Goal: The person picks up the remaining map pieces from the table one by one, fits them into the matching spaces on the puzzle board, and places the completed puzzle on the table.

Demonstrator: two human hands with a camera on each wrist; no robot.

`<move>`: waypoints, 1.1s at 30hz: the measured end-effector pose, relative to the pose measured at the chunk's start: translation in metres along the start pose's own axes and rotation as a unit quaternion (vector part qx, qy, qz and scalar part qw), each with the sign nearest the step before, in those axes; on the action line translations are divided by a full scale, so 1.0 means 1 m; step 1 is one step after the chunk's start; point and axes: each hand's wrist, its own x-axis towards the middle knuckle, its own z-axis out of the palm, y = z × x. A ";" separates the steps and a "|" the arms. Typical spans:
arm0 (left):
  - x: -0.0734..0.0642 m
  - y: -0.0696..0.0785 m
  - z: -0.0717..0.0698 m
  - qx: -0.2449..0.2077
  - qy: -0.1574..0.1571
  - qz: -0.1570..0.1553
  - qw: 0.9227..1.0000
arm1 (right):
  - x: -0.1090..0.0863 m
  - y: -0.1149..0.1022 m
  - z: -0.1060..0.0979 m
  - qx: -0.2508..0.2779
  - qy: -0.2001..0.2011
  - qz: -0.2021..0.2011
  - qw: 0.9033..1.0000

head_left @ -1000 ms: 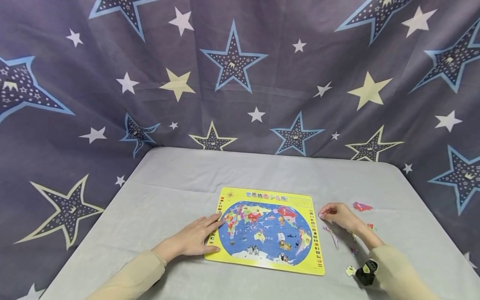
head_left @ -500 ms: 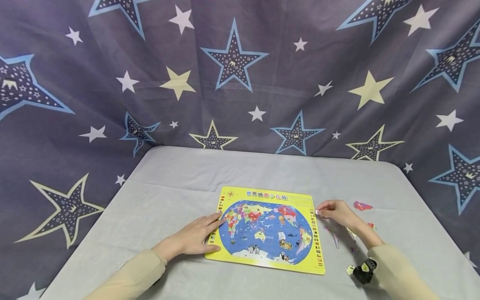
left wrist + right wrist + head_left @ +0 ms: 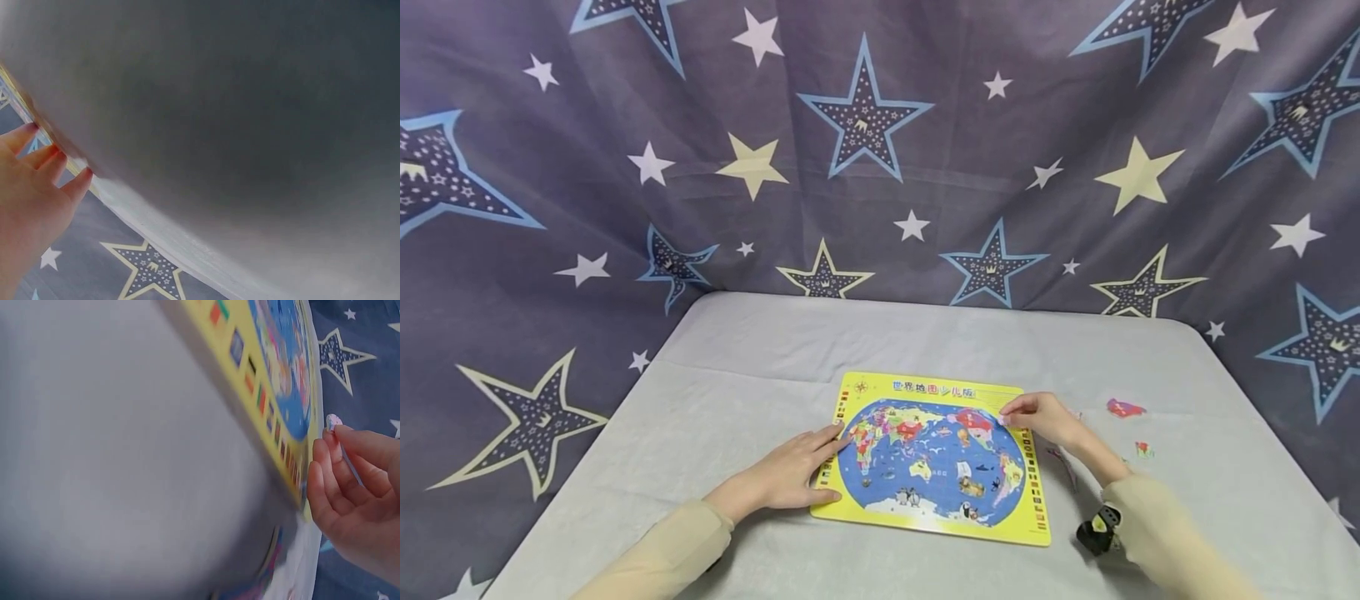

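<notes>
A yellow-bordered world map puzzle board (image 3: 925, 531) lies on the grey cloth, its oval map full of coloured land shapes on blue. My left hand (image 3: 786, 472) rests on its left edge with fingers spread, fingertips at the border in the left wrist view too. Over the upper right corner of the map is my right hand (image 3: 1051, 421), thumb and forefinger together. Between them they pinch a small whitish-pink puzzle piece (image 3: 333, 421), mostly covered by the fingertips. The other fingers of that hand curve loosely below, beside the board's flag-printed border.
Right of the board lie loose puzzle pieces: a purple-red one (image 3: 1125, 407), a small red-green one (image 3: 1143, 450) and a narrow pinkish one (image 3: 1062, 464) partly behind the right forearm. A black wrist camera (image 3: 1097, 533) sits under the right wrist. A star-patterned curtain (image 3: 880, 208) hangs behind the table.
My right hand has moved left with the small puzzle piece, from beside the board to over the map's upper right. My left hand has stayed at the left edge.
</notes>
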 end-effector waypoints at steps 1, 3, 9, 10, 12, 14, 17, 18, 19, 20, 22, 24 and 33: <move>0.000 0.000 0.000 0.000 0.000 -0.001 1.000 | 0.001 -0.002 0.002 0.000 -0.003 -0.003 1.000; 0.000 0.000 0.000 -0.001 0.000 0.000 1.000 | 0.004 -0.005 0.007 0.004 -0.008 -0.004 1.000; 0.000 0.000 0.001 -0.001 0.005 0.004 1.000 | 0.012 -0.015 0.020 0.018 -0.008 0.017 1.000; 0.000 0.000 0.001 -0.002 0.004 0.003 1.000 | 0.013 -0.016 0.023 0.019 -0.007 0.016 1.000; 0.000 0.000 0.001 -0.004 0.001 0.003 1.000 | 0.017 -0.018 0.027 0.019 -0.005 0.014 1.000; 0.000 0.000 0.001 -0.007 -0.001 0.002 1.000 | 0.019 -0.021 0.031 0.023 -0.004 0.007 1.000; 0.000 -0.001 0.002 -0.008 -0.004 0.001 1.000 | 0.023 -0.024 0.036 0.027 -0.005 -0.002 1.000; 0.000 -0.001 0.002 -0.009 -0.004 0.001 1.000 | 0.024 -0.025 0.038 0.029 -0.005 -0.003 1.000; 0.000 -0.001 0.002 -0.009 -0.003 0.001 1.000 | 0.025 -0.026 0.039 0.031 -0.005 -0.004 0.999; 0.000 -0.001 0.002 -0.007 -0.004 0.001 1.000 | 0.025 -0.026 0.039 0.031 -0.007 -0.007 0.999; 0.000 -0.002 0.003 -0.007 -0.003 0.001 1.000 | 0.027 -0.028 0.041 0.032 -0.007 -0.008 0.999; 0.000 -0.002 0.003 -0.006 -0.002 0.003 1.000 | 0.028 -0.029 0.042 0.029 -0.004 -0.009 1.000; 0.000 -0.003 0.002 -0.005 0.005 0.002 1.000 | 0.029 -0.033 0.044 0.011 -0.015 -0.042 0.999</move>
